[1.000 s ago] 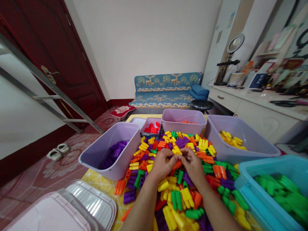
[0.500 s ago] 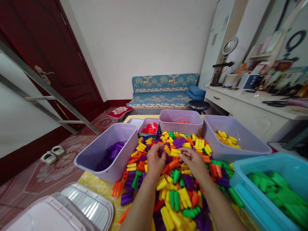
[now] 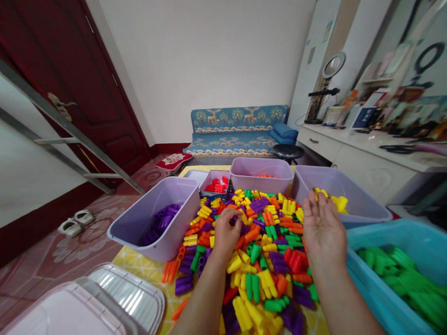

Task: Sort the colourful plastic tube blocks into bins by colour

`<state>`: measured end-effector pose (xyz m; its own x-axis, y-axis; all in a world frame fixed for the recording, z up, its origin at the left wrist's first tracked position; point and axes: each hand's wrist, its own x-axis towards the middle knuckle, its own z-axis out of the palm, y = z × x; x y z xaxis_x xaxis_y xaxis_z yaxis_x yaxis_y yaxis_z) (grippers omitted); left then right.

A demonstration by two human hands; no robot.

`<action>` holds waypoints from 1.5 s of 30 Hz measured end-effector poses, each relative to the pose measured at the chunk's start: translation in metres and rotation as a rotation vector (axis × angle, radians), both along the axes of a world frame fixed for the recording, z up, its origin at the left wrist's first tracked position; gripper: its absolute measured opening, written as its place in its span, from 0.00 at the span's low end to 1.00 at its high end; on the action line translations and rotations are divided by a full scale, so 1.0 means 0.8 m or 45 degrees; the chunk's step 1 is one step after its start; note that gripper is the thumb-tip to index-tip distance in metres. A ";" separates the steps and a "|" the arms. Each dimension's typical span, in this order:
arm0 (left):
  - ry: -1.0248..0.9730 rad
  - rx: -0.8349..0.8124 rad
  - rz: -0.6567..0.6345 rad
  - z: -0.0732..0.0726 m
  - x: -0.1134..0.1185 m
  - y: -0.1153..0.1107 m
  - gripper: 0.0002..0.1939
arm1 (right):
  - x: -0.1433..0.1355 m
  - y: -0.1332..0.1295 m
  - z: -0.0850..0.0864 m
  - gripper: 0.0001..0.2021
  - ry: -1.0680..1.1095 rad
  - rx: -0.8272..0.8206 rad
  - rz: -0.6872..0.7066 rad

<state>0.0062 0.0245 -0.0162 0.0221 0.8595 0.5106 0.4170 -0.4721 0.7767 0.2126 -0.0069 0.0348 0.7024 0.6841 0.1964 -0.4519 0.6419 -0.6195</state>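
Observation:
A pile of yellow, orange, green, purple and red plastic tube pieces [image 3: 258,279] covers the middle of the table. My left hand [image 3: 226,229] is over its upper left part, fingers curled together; purple shows by the fingertips, but what they hold is hard to make out. Palm up, my right hand [image 3: 323,225] has its fingers stretched out at the near left rim of the right lilac bin [image 3: 366,202]. Beyond the fingertips, yellow pieces [image 3: 340,203] lie inside that bin.
Around the pile stand a lilac bin [image 3: 188,195] with purple pieces, another [image 3: 261,174] with orange ones, a small box [image 3: 206,186] with red ones, and a turquoise bin [image 3: 415,232] with green ones. Clear lids [image 3: 129,298] lie at the near left.
My right hand has moved right from the pile to the yellow pieces' bin and opened; the yellow piece at its fingertips has left the pile. My left hand has barely moved.

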 end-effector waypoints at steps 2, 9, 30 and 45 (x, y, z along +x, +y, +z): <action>0.026 0.003 -0.008 -0.002 0.000 0.001 0.10 | -0.002 0.000 -0.005 0.13 -0.090 -0.054 0.096; 0.210 -0.107 0.000 -0.010 0.000 0.003 0.17 | -0.028 0.018 -0.049 0.20 -1.401 -0.423 0.228; 0.007 -0.015 -0.090 0.000 -0.001 -0.004 0.13 | -0.076 0.003 -0.048 0.10 -1.807 -0.328 0.347; -1.485 0.025 0.302 0.076 -0.044 -0.002 0.21 | -0.075 0.008 -0.061 0.03 -1.888 -0.296 0.440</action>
